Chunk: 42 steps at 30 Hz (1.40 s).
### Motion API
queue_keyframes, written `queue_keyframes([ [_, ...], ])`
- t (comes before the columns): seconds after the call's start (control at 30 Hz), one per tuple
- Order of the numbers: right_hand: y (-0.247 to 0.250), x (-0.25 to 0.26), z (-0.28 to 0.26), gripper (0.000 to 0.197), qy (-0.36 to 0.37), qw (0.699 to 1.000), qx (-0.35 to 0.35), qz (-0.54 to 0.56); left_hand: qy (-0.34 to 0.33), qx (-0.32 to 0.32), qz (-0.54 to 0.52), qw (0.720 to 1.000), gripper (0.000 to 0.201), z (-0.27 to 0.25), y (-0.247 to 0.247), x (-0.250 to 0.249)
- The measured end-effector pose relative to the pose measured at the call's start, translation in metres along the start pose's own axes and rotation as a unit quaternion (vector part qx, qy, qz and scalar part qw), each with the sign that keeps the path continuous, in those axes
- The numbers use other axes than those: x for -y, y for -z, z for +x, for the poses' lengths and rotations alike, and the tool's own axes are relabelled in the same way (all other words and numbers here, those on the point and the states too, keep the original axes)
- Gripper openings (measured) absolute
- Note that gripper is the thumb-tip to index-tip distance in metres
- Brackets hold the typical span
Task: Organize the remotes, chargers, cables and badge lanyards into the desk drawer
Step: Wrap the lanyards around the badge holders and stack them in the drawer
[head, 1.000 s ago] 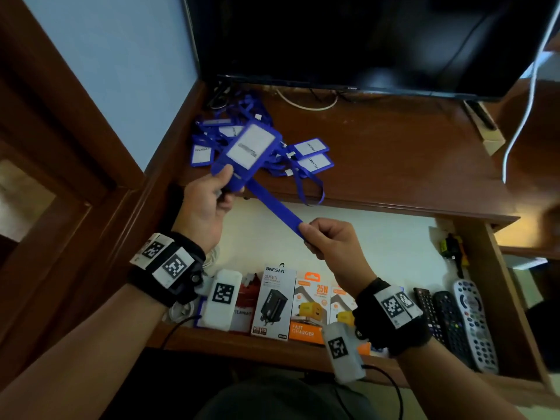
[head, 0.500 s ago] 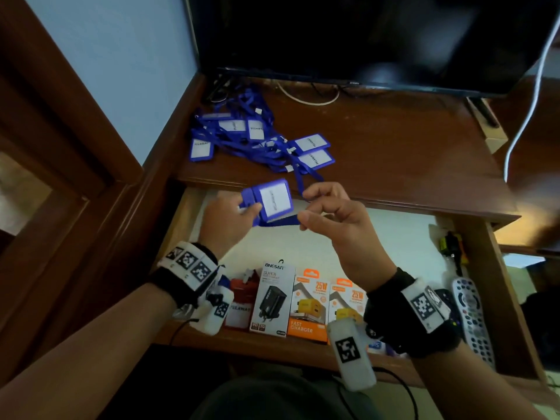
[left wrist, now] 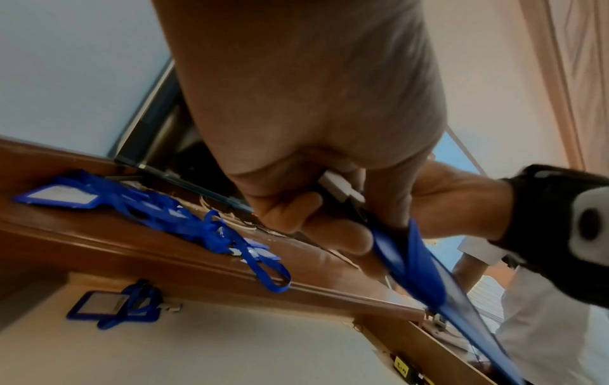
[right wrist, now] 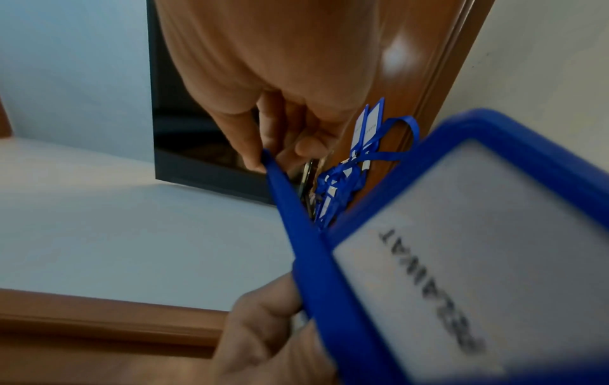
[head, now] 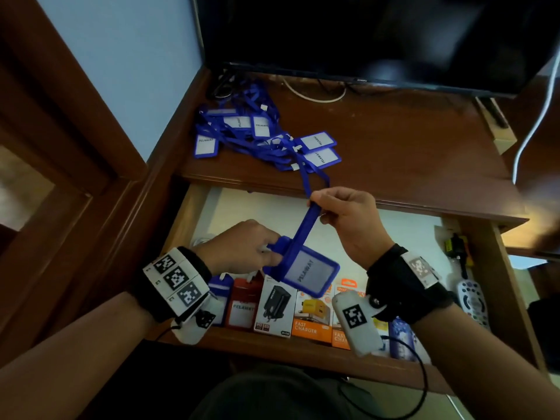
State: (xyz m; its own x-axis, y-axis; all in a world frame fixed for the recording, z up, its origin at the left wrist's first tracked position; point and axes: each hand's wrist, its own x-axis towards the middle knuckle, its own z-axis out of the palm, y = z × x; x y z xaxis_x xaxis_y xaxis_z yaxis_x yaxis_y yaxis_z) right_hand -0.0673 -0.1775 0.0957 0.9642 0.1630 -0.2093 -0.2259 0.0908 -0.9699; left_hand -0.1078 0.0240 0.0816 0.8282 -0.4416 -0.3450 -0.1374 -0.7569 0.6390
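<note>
Badge holder (head: 306, 272) in left hand (head: 242, 247), strap (head: 304, 230) pinched by right hand (head: 348, 221).

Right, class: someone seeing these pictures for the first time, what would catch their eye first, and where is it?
First, the blue badge holder held over the open drawer: the left hand grips its top end, the right hand pinches its strap higher up. Next, the tangled pile of blue lanyards on the desk's back left, below the dark screen. Then the charger boxes lined along the drawer's front.
</note>
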Motion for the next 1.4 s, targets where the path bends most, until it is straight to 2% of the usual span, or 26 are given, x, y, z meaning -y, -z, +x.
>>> queue_keyframes([
  [0.1,0.000,-0.002,0.008,0.009,-0.026,0.999,0.011,-0.026,-0.018,0.037,-0.023,0.999,0.006,-0.006,0.007,-0.005],
  [0.23,0.000,-0.004,0.017,0.005,-0.062,0.996,0.056,-0.037,-0.058,0.044,-0.100,0.992,0.012,-0.010,0.016,-0.004],
  [0.33,0.004,-0.003,0.027,0.007,-0.126,0.988,0.092,0.003,-0.080,0.015,-0.131,0.988,0.022,-0.009,0.018,-0.004],
  [0.43,0.007,-0.003,0.034,0.007,-0.167,0.980,0.098,0.042,-0.069,-0.025,-0.187,0.980,0.027,-0.009,0.020,-0.001],
  [0.5,0.008,-0.005,0.035,0.008,-0.171,0.978,0.103,0.053,-0.066,-0.036,-0.163,0.984,0.023,-0.008,0.021,-0.001],
  [0.6,0.011,-0.006,0.035,0.006,-0.150,0.982,0.102,0.045,-0.061,-0.005,-0.011,0.998,0.014,-0.003,0.020,-0.007],
  [0.67,0.015,-0.002,0.037,0.005,-0.136,0.984,0.106,0.034,-0.037,0.015,0.049,0.998,0.010,0.000,0.019,-0.013],
  [0.73,0.020,0.000,0.039,0.005,-0.131,0.985,0.110,0.033,-0.024,0.017,0.054,0.998,0.008,0.002,0.018,-0.021],
  [0.83,0.026,-0.001,0.042,0.009,-0.152,0.981,0.108,0.048,-0.051,-0.013,-0.028,0.998,0.010,0.004,0.016,-0.026],
  [0.93,0.032,0.002,0.040,0.012,-0.216,0.964,0.120,0.102,-0.068,-0.097,-0.199,0.973,0.011,0.006,0.009,-0.030],
  [1.03,0.033,0.009,0.035,0.009,-0.210,0.951,0.162,0.157,-0.086,-0.167,-0.328,0.926,0.025,0.012,-0.004,-0.039],
  [1.07,0.032,0.010,0.034,0.018,-0.208,0.942,0.182,0.189,-0.093,-0.194,-0.354,0.910,0.026,0.016,-0.009,-0.042],
  [1.13,0.029,0.004,0.035,0.052,-0.205,0.930,0.200,0.231,-0.089,-0.247,-0.415,0.871,0.028,0.022,-0.014,-0.047],
  [1.17,0.024,-0.002,0.037,0.054,-0.205,0.930,0.199,0.232,-0.077,-0.268,-0.435,0.856,0.030,0.025,-0.016,-0.048],
  [1.27,0.011,-0.016,0.043,0.004,-0.233,0.936,0.162,0.208,-0.023,-0.328,-0.413,0.849,0.026,0.026,-0.021,-0.044],
  [1.33,0.006,-0.025,0.045,0.014,-0.256,0.935,0.156,0.189,0.009,-0.348,-0.398,0.849,0.028,0.022,-0.025,-0.040],
  [1.4,0.002,-0.036,0.045,0.015,-0.278,0.930,0.160,0.180,0.036,-0.342,-0.404,0.847,0.027,0.018,-0.030,-0.030],
])
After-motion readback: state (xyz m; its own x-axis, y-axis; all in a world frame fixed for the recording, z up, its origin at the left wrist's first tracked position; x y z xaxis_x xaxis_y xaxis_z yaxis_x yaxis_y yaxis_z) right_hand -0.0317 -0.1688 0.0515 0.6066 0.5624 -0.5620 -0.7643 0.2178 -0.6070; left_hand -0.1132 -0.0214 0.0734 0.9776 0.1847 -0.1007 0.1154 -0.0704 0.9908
